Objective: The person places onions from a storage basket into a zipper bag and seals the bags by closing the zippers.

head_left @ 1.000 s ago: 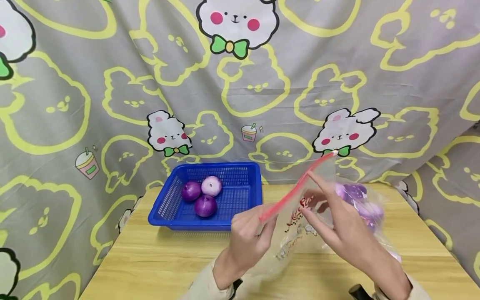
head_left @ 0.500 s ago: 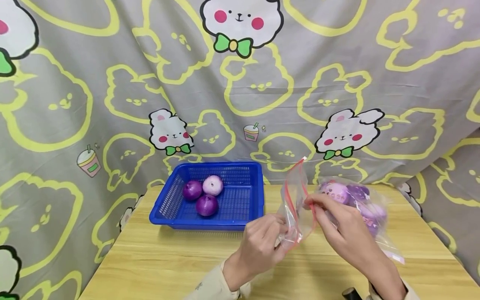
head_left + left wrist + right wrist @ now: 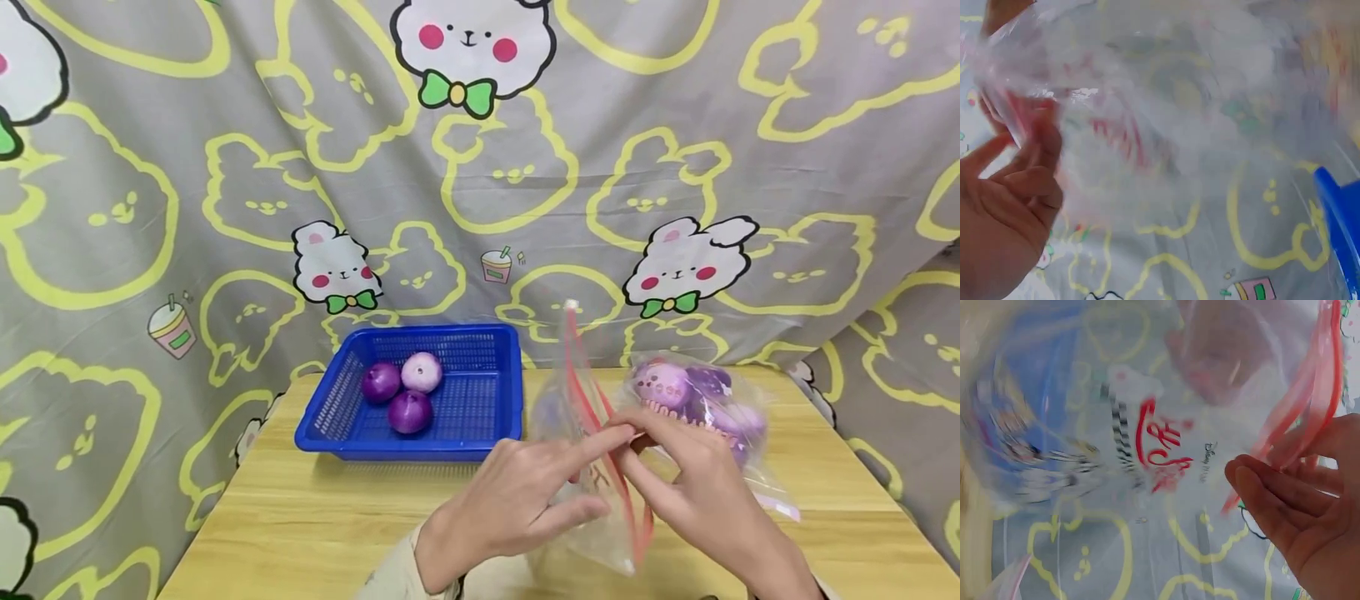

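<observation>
A clear zip bag (image 3: 585, 487) with red sealing strips hangs over the table, its mouth partly spread. Red lettering (image 3: 1169, 440) shows on its side in the right wrist view. My right hand (image 3: 693, 487) pinches the bag's red-edged rim between thumb and fingers. At the mouth, the left hand (image 3: 517, 496) reaches across with index finger and thumb extended, its index tip right at the right hand's fingertips. In the left wrist view, the other fingers of the left hand (image 3: 1016, 200) are bent beside the red strip.
Three purple onions (image 3: 410, 412) lie in a blue plastic basket (image 3: 495, 454) at the back left of the wooden table (image 3: 300, 533). At the back right rests a filled clear bag (image 3: 708, 400) with round purple things inside. A patterned curtain (image 3: 420, 192) hangs behind.
The bag has turned and its mouth has parted into two red-edged sides. My left hand has gone from gripping the bag's edge to reaching over its mouth with extended fingers.
</observation>
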{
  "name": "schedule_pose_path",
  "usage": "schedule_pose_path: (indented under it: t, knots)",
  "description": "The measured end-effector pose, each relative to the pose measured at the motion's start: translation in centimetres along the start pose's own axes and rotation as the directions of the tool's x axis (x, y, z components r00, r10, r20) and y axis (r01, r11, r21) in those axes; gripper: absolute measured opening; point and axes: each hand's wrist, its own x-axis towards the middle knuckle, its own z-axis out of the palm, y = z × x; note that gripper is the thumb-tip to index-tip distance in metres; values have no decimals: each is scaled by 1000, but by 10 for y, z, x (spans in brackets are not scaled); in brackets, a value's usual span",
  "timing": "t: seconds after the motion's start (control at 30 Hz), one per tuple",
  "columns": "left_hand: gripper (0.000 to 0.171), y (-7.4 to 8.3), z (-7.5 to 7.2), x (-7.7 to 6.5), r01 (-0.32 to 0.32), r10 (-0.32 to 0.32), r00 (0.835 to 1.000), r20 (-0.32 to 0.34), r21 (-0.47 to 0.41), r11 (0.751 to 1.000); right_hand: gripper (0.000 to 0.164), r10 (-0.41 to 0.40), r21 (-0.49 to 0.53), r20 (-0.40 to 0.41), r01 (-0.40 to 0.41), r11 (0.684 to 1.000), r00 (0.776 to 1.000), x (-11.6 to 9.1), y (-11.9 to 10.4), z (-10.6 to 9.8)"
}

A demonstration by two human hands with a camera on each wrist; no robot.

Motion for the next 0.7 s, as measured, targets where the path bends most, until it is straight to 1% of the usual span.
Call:
schedule_pose_path:
  t: [0.03,0.07,0.13,0.17,0.23,0.27,0.33,0.4,0.47,0.53,0.6,0.7]
  knots:
    - [59,0,0,1,1,-1,1000,-6,33,999,11,-41,-5,-19,40,999,999,0,0,1]
    - [54,0,0,2,4,-3,1000,-15,61,998,13,-76,-13,-39,75,997,996,1,-1,2]
    - [43,-1,1,2,6,1,998,-62,117,993,29,-129,-38,-76,127,991,989,4,-1,3]
    - [39,-1,2,2,11,2,996,-90,150,989,33,-164,-43,-101,160,986,981,6,-1,3]
    - [32,-2,2,1,22,6,990,-142,194,981,33,-220,-62,-129,214,975,967,11,-1,3]
    - [28,-2,2,0,27,8,986,-167,205,978,33,-243,-72,-133,235,969,961,13,-1,2]
    - [28,-2,1,-1,28,23,974,-225,222,975,33,-275,-85,-125,266,960,953,16,-2,2]
    - [32,-2,-1,-1,30,34,961,-274,228,973,33,-285,-94,-106,275,957,953,16,-3,2]
    - [35,-2,-2,0,44,32,955,-296,244,969,34,-275,-95,-88,266,959,958,14,-4,4]
    - [35,-3,-2,0,69,14,956,-293,271,960,34,-254,-88,-70,248,965,965,12,-4,7]
    - [32,-3,-2,-1,92,-2,960,-280,311,946,34,-235,-90,-56,230,969,970,9,-4,9]
    - [25,-4,-2,-4,110,-16,965,-263,348,931,33,-220,-95,-39,216,972,975,7,-3,11]
